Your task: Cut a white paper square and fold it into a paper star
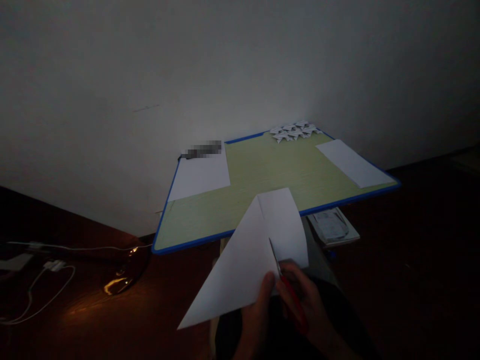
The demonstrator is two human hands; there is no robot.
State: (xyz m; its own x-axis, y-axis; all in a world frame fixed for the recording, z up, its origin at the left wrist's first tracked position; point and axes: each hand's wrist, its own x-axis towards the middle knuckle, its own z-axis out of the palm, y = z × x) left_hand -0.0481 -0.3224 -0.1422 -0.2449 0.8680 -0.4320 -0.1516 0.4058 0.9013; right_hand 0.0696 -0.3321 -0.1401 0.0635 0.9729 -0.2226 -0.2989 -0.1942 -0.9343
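My right hand (305,295) is closed around red-handled scissors (294,302), whose blade lies against a white sheet of paper (240,260). That sheet has a folded, triangular part on the left and a curved flap on the right, with a slit or crease line running up between them. Its lower edge is pinched by my left hand (258,310), thumb on top and the other fingers mostly hidden under the paper. Both hands are close together in front of my lap, just short of the table's near edge.
A pale green table (262,170) with a blue rim stands against the wall. On it are a white sheet (202,175) at left, folded paper pieces (294,131) at the back and another paper stack (354,162) at right. White cables (56,265) lie at lower left.
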